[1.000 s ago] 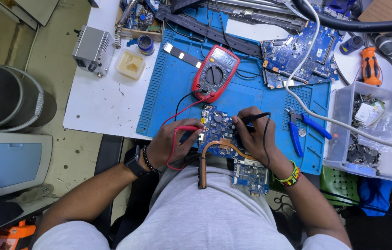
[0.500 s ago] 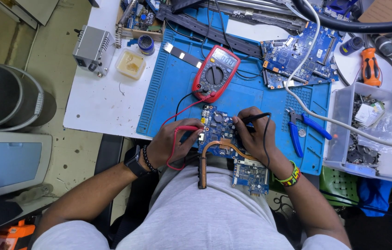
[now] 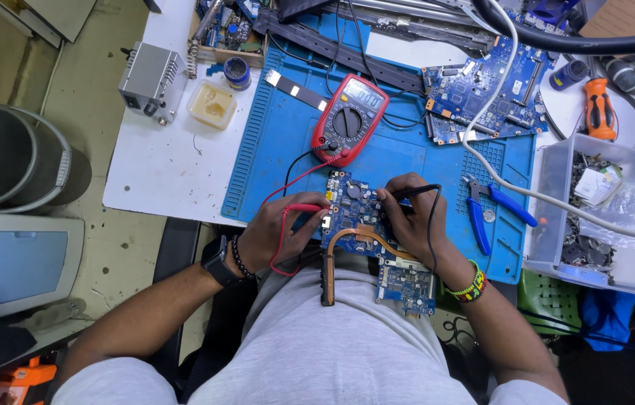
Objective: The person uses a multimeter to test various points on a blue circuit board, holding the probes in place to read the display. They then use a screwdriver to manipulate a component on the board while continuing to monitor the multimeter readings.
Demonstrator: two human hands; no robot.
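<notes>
Head view: two hands, two probes, one board [image 3: 355, 210].

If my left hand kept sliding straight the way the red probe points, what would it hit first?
The left hand points its red probe rightward onto the blue circuit board. Going straight on, it would probably meet the right hand holding the black probe, though depth is unclear.

2 hands, 2 probes: 1 red [image 3: 304, 208], 1 blk [image 3: 413, 193]. 1 red multimeter [image 3: 349, 120]. 2 blue circuit boards [image 3: 357, 212] [image 3: 482, 86]. 1 blue-handled pliers [image 3: 491, 214]. 1 orange screwdriver [image 3: 599, 109].
</notes>
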